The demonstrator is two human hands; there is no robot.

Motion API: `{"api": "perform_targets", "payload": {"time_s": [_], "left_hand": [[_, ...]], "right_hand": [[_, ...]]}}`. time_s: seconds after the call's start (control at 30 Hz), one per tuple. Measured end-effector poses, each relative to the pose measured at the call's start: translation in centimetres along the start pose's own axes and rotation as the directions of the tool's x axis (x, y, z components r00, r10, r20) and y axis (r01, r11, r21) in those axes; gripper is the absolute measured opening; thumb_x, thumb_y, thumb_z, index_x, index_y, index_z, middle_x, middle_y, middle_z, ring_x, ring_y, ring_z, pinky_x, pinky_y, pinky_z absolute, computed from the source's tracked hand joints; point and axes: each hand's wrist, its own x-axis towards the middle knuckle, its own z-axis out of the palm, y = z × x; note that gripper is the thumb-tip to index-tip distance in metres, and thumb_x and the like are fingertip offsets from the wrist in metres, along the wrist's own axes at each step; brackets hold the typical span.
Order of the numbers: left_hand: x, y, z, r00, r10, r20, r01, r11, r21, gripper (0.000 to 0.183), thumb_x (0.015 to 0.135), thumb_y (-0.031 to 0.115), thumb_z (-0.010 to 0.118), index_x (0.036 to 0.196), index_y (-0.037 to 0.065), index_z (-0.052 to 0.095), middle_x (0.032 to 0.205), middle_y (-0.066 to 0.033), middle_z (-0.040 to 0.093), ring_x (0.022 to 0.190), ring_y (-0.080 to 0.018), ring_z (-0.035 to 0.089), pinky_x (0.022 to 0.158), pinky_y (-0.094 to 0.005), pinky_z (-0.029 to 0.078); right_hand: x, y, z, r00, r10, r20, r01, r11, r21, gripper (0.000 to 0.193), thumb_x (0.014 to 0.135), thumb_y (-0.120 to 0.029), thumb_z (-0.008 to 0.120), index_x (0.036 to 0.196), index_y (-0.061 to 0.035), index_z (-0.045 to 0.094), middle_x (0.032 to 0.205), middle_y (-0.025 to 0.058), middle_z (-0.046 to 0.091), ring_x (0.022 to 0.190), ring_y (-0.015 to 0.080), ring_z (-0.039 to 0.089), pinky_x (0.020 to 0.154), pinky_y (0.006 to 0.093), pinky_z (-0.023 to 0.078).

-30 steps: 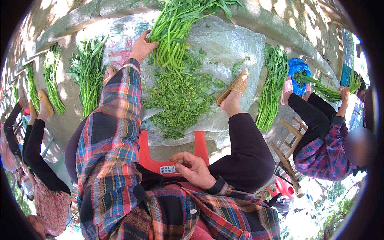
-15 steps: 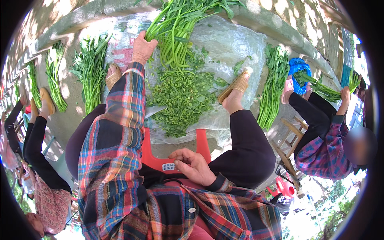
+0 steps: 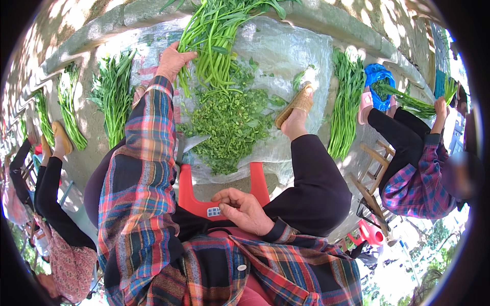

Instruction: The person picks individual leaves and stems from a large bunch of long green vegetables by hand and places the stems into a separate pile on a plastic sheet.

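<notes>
My left hand [image 3: 172, 62] reaches out to the near-left side of a bunch of long-stemmed leafy greens [image 3: 217, 51]. Its thumb lies against the stems and its fingers curl in among them, partly hidden. Below the bunch spreads a heap of cut green pieces [image 3: 229, 130] on a clear plastic sheet [image 3: 301, 51]. A knife-like metal blade [image 3: 196, 141] sticks out beside my left forearm, its tip at the heap. Over my lap, by a red plastic stool [image 3: 190, 196], rests my right hand [image 3: 247, 211], fingers loosely bent, thumb apart, nothing visible in it.
Uncut bunches lie left [image 3: 115, 97] and right [image 3: 346, 102] of the sheet. A concrete curb [image 3: 337, 20] runs along the far side. At right a seated person holds greens [image 3: 416, 107] near a blue bag [image 3: 375, 71] and a wooden chair [image 3: 371, 186]. Others sit at left.
My left hand has shifted slightly left and nearer, with some stems beside it. My right hand stays about where it was. The whole view has moved a little.
</notes>
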Motion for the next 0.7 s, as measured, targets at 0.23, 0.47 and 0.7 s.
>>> {"api": "perform_targets", "payload": {"time_s": [0.23,0.47,0.7], "left_hand": [[-1.2,1.6,0.3,0.995,0.07,-0.067,-0.068,0.997,0.034,0.024,0.072,0.008,0.061,0.095,0.002,0.058,0.07,-0.0017,0.059,0.053,-0.01,0.053,0.051,-0.0249,0.044],[-4.4,9.2,1.6,0.984,0.16,-0.081,-0.106,0.883,0.457,0.025,0.069,0.012,0.062,0.091,0.001,0.057,0.07,-0.0091,0.061,0.055,-0.0172,0.058,0.057,-0.0299,0.047],[-4.0,6.7,3.1,0.972,0.212,-0.097,-0.148,0.883,0.445,0.045,0.063,0.021,0.076,0.096,0.001,0.054,0.079,-0.0136,0.064,0.074,-0.0233,0.062,0.07,-0.0323,0.048]], "right_hand": [[-0.1,-0.3,0.2,0.999,-0.037,0.022,0.036,0.999,0.028,0.022,0.085,-0.002,0.047,0.106,0.0017,0.053,0.074,-0.0013,0.05,0.068,0.0039,0.048,0.063,0.0209,0.044],[-0.5,0.6,0.3,0.994,-0.103,0.039,0.101,0.994,0.034,0.023,0.083,-0.001,0.047,0.105,0.0021,0.053,0.073,-0.0027,0.046,0.065,0.0037,0.042,0.059,0.0201,0.039],[-1.0,1.4,0.4,0.986,-0.137,0.091,0.133,0.99,0.043,0.023,0.085,-0.003,0.047,0.107,0.0017,0.052,0.078,-0.0017,0.049,0.071,0.004,0.045,0.064,0.0202,0.041]]}}
